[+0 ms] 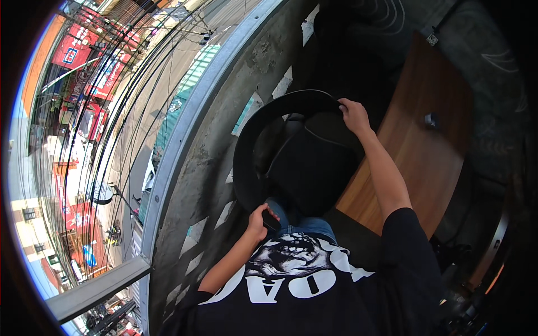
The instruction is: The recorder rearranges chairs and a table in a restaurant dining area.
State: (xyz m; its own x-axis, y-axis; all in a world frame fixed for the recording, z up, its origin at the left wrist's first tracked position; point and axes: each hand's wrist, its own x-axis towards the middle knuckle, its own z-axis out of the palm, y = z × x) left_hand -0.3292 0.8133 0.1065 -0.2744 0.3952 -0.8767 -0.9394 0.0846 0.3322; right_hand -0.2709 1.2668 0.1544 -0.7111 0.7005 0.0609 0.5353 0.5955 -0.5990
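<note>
balcony [213,112] with wooden table [386,185], street [224,22] below

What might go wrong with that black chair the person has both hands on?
The black chair looks close to the wooden table, so swinging it could knock the table's edge. Its curved rim also appears near the grey wall and might scrape it. The left hand grips beside the person's jeans, so a leg could get bumped.
</note>
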